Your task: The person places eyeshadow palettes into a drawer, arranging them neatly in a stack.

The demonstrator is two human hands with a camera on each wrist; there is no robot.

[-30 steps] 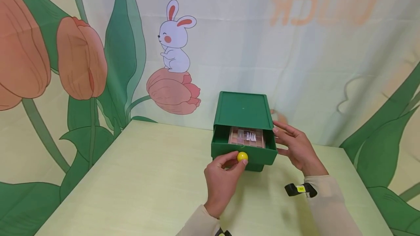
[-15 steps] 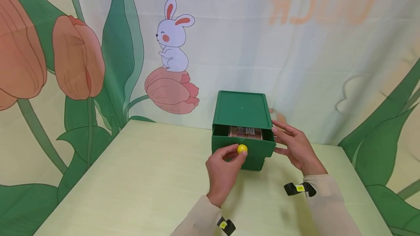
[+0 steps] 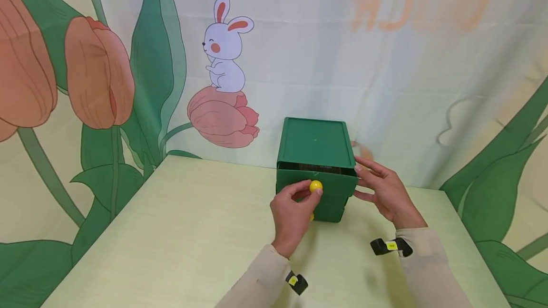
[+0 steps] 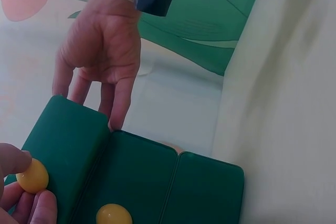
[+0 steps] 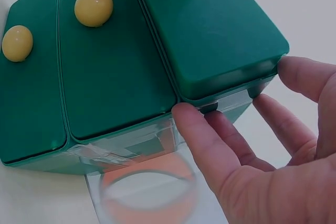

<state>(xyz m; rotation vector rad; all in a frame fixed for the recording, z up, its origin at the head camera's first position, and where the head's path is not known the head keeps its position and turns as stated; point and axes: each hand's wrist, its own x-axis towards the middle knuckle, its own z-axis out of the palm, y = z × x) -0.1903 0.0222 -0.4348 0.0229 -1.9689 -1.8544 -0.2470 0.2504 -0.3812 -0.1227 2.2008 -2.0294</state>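
Note:
A small green drawer cabinet (image 3: 317, 141) stands against the backdrop. Its top drawer (image 3: 336, 187) juts out slightly, leaving a narrow gap under the lid. Through that gap shows a dark strip of a flat item (image 3: 325, 167) with lettering; most of it is hidden. My left hand (image 3: 291, 217) pinches the drawer's round yellow knob (image 3: 316, 186) between thumb and fingers. With fairly straight fingers, my right hand (image 3: 385, 194) touches the cabinet's right side. In the right wrist view, a fingertip (image 5: 184, 111) lies by the seam between the top and middle drawers.
Two lower drawers carry yellow knobs too, the middle knob (image 5: 93, 7) and the bottom knob (image 5: 17, 43). Clear tape (image 5: 102, 153) runs along the cabinet's side. The pale table (image 3: 180, 241) extends left, with a printed cloth (image 3: 299, 61) hanging behind.
My left hand has pushed the top drawer inward by its knob, and the lettered flat item has slid mostly out of sight under the lid. The right hand has stayed at the side.

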